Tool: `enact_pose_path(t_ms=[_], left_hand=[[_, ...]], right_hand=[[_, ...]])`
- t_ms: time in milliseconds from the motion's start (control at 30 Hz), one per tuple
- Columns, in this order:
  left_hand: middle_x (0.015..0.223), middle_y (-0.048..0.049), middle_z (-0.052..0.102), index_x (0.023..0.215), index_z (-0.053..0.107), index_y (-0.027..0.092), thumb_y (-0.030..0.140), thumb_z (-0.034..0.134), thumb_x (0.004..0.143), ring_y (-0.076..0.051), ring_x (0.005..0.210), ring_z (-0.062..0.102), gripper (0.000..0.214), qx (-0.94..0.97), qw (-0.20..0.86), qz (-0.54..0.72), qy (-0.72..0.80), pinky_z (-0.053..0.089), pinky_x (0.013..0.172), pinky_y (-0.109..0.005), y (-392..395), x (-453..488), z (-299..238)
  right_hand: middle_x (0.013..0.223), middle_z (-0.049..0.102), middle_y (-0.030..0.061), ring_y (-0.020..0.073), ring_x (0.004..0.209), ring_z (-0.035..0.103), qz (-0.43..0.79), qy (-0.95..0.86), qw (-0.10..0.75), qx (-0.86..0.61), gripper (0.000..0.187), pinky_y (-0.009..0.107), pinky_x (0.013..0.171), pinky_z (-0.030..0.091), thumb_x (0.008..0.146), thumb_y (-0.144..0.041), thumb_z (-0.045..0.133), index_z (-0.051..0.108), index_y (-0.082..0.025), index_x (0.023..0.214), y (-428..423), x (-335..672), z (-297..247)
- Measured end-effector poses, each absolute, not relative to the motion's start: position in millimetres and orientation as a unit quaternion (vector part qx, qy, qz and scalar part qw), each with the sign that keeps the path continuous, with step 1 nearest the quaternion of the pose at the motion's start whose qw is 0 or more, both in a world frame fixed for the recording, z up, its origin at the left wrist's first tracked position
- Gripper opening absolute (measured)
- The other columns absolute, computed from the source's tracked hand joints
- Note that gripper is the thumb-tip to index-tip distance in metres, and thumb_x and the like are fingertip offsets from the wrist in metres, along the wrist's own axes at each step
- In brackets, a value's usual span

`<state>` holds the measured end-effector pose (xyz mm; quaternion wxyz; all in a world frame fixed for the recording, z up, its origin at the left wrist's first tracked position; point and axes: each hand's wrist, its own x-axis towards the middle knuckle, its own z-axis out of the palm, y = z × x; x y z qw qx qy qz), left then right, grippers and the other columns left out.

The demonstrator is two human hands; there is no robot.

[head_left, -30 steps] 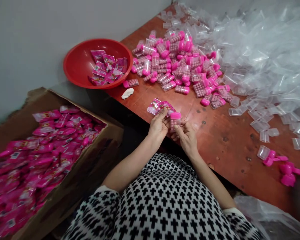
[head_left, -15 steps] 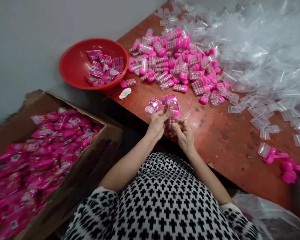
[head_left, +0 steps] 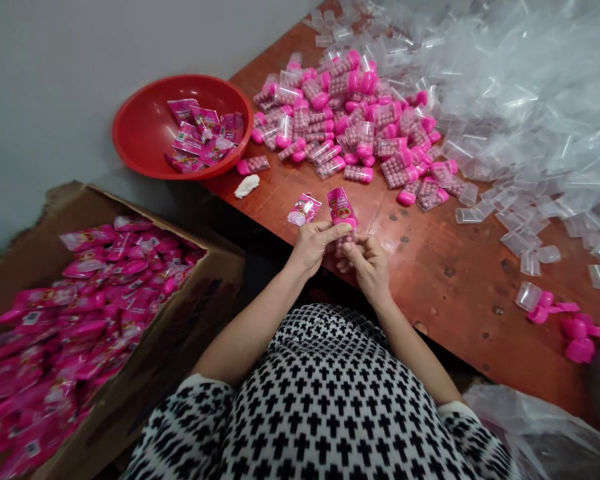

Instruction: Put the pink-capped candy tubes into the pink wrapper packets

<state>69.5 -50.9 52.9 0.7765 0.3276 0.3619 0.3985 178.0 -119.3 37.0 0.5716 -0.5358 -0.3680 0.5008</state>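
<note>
My left hand (head_left: 316, 245) and my right hand (head_left: 367, 265) meet at the near edge of the brown table (head_left: 445, 293). Together they pinch a pink printed sleeve (head_left: 343, 208) that stands upright over a small pink-capped candy container, mostly hidden inside it and behind my fingers. A second pink packet (head_left: 304, 209) lies on the table just left of my left thumb. Both hands are closed around the sleeve and container.
A heap of pink-capped candy containers (head_left: 350, 127) lies at the table's middle, clear plastic pieces (head_left: 520, 107) piled to the right. A red bowl (head_left: 145, 130) holds pink packets at the left. A cardboard box (head_left: 95, 300) of wrapped packs stands lower left. Loose pink caps (head_left: 570, 327) sit at the right.
The pink sleeve has gone from lying flat beside the container to standing upright over it, and the container's pink cap is now covered. My hands stayed in place.
</note>
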Motion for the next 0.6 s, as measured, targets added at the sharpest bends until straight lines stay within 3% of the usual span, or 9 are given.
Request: enact_pose_path(t_ms=[133,267,367,500,600], left_hand=[[0.051,-0.0003,0.057,0.06,0.066,0.01,0.03,0.079,0.061,-0.007,0.042,0.05,0.024,0.326,0.781,0.39,0.363,0.041,0.042,-0.021,-53.5,69.5,54.4],[0.05,0.0005,0.056,0.061,0.065,0.011,0.033,0.078,0.063,-0.008,0.039,0.048,0.025,0.321,0.792,0.385,0.349,0.04,0.039,-0.023,-61.0,71.1,53.3],[0.058,-0.0023,0.062,0.063,0.066,0.01,0.03,0.079,0.061,-0.01,0.047,0.054,0.024,0.294,0.797,0.39,0.355,0.046,0.045,-0.024,-64.2,67.4,50.5],[0.069,-0.0062,0.068,0.067,0.069,0.01,0.028,0.08,0.059,-0.012,0.064,0.063,0.023,0.255,0.783,0.428,0.371,0.052,0.062,-0.023,-63.3,57.8,48.1],[0.069,-0.0056,0.068,0.069,0.07,0.009,0.028,0.08,0.06,-0.011,0.06,0.061,0.023,0.255,0.797,0.412,0.36,0.051,0.059,-0.023,-66.6,55.9,46.4]], right_hand=[[0.065,0.066,-0.0029,0.0085,0.043,0.057,0.574,-0.329,0.564,-0.494,0.029,0.019,0.039,0.046,0.078,-0.045,0.065,0.054,-0.02,0.086,-114.0,178.6,34.9],[0.06,0.065,-0.0057,0.0094,0.044,0.06,0.547,-0.311,0.601,-0.493,0.032,0.018,0.042,0.049,0.074,-0.042,0.07,0.049,-0.022,0.086,-109.0,177.9,33.6],[0.062,0.066,-0.0068,0.0116,0.047,0.063,0.551,-0.304,0.607,-0.485,0.04,0.022,0.045,0.053,0.071,-0.042,0.074,0.045,-0.024,0.093,-110.4,178.8,33.0],[0.082,0.071,-0.0008,0.0134,0.064,0.069,0.576,-0.343,0.581,-0.461,0.038,0.028,0.061,0.059,0.073,-0.042,0.072,0.05,-0.023,0.099,-116.0,180.2,35.1],[0.076,0.07,-0.0027,0.0128,0.061,0.068,0.57,-0.339,0.586,-0.465,0.035,0.027,0.06,0.06,0.072,-0.04,0.074,0.052,-0.023,0.093,-115.1,178.7,37.3]])
